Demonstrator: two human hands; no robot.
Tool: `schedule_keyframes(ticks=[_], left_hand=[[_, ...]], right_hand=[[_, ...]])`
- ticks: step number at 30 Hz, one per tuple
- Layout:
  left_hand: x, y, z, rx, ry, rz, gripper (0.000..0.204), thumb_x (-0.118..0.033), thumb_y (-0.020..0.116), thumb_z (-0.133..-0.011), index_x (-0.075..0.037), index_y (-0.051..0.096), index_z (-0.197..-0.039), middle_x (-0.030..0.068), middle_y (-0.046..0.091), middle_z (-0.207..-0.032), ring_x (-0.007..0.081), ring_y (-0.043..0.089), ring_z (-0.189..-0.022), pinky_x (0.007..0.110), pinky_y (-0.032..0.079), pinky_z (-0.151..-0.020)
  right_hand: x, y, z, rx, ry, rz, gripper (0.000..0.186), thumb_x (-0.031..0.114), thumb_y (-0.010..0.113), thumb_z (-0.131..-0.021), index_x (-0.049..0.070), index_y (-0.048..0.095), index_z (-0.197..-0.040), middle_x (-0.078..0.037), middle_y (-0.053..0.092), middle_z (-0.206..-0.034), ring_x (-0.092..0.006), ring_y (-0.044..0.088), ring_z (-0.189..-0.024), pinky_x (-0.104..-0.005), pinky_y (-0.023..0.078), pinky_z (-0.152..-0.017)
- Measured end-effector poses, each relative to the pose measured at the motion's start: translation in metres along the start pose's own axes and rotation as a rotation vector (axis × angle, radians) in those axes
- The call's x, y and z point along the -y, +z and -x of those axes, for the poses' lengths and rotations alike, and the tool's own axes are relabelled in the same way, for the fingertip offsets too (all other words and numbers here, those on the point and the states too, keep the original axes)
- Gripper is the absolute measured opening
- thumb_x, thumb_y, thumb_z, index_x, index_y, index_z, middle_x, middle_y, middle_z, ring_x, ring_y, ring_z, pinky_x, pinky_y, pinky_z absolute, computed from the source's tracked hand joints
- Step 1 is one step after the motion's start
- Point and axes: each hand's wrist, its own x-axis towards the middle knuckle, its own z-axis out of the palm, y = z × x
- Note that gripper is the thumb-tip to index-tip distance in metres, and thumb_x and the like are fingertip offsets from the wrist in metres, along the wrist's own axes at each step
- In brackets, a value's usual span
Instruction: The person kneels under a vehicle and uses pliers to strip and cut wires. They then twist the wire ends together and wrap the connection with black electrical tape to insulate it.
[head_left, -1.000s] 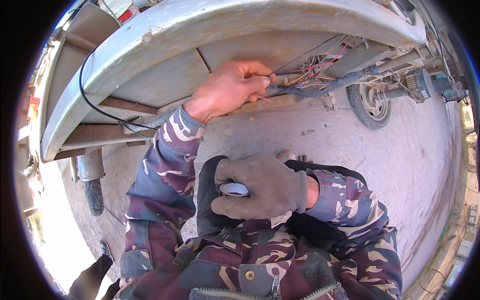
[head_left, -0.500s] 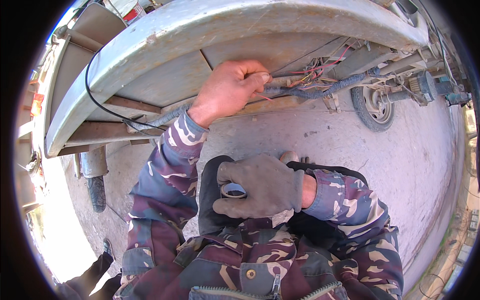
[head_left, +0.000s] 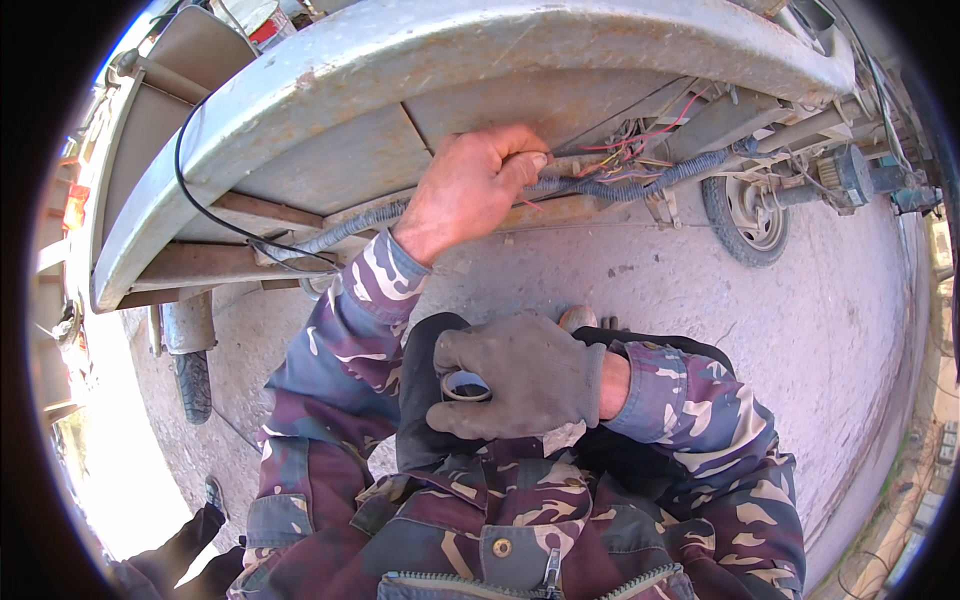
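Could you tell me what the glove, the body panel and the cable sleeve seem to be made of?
Glove: grey fabric or suede, matte and worn. Body panel: painted sheet metal, with scratches and rust spots. Cable sleeve: probably ribbed plastic conduit, dull grey.

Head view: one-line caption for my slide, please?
Bare left hand grips grey corrugated wire loom under vehicle; gloved right hand holds small tape roll.

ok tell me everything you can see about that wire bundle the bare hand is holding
The wire bundle is a grey-blue wrapped loom running roughly level under the grey metal vehicle body, from the left past the wheel side on the right. Near the middle its wrap ends and loose red, yellow and dark wires fan upward. The bare left hand grips it there, fingers curled over it. It looks dusty and worn.
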Motion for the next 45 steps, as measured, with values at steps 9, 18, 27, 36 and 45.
schedule_keyframes(ticks=[9, 18, 27, 36, 45], left_hand=[[0.003, 0.005, 0.008, -0.191, 0.15, -0.137, 0.016, -0.019, 0.071, -0.1, -0.004, 0.07, -0.106, 0.0181, 0.073, -0.086, 0.0388, 0.073, -0.079, 0.043, 0.056, -0.069], [-0.002, 0.008, 0.006, -0.182, 0.175, -0.259, 0.018, -0.017, 0.071, -0.102, 0.0, 0.071, -0.11, 0.0172, 0.075, -0.091, 0.0274, 0.073, -0.075, 0.038, 0.057, -0.07], [0.0, 0.006, 0.009, -0.146, 0.183, -0.224, 0.019, -0.015, 0.068, -0.104, 0.0, 0.072, -0.115, 0.0163, 0.075, -0.088, 0.0278, 0.076, -0.078, 0.038, 0.058, -0.071], [0.016, 0.001, 0.022, -0.205, 0.137, -0.208, 0.021, -0.014, 0.069, -0.105, 0.003, 0.073, -0.115, 0.009, 0.077, -0.083, 0.0126, 0.07, -0.071, 0.031, 0.056, -0.065], [0.015, -0.004, 0.024, -0.216, 0.106, -0.23, 0.018, -0.015, 0.071, -0.103, 0.0, 0.075, -0.112, 0.0075, 0.074, -0.078, 0.0145, 0.068, -0.069, 0.032, 0.056, -0.066]], right_hand=[[-0.002, -0.001, 0.001, 0.013, -0.011, 0.002, 0.055, 0.054, 0.071, -0.093, 0.001, 0.07, -0.109, -0.023, 0.075, -0.094, -0.0423, 0.074, -0.091, -0.0512, 0.057, -0.081], [-0.002, -0.001, 0.001, 0.015, -0.005, 0.006, 0.056, 0.054, 0.07, -0.094, 0.001, 0.07, -0.11, -0.022, 0.075, -0.096, -0.0418, 0.074, -0.092, -0.051, 0.057, -0.083], [-0.005, 0.004, 0.0, -0.048, -0.057, 0.024, 0.043, 0.043, 0.08, -0.09, 0.004, 0.068, -0.103, -0.017, 0.073, -0.09, -0.0423, 0.073, -0.083, -0.0503, 0.057, -0.074], [-0.002, 0.002, 0.0, 0.014, -0.012, 0.04, 0.053, 0.053, 0.07, -0.094, 0.001, 0.068, -0.105, -0.022, 0.074, -0.093, -0.0421, 0.073, -0.091, -0.0515, 0.056, -0.082], [0.001, -0.001, -0.003, 0.062, 0.039, 0.084, 0.053, 0.052, 0.07, -0.094, 0.002, 0.069, -0.113, -0.023, 0.075, -0.1, -0.0424, 0.074, -0.095, -0.051, 0.057, -0.086]])
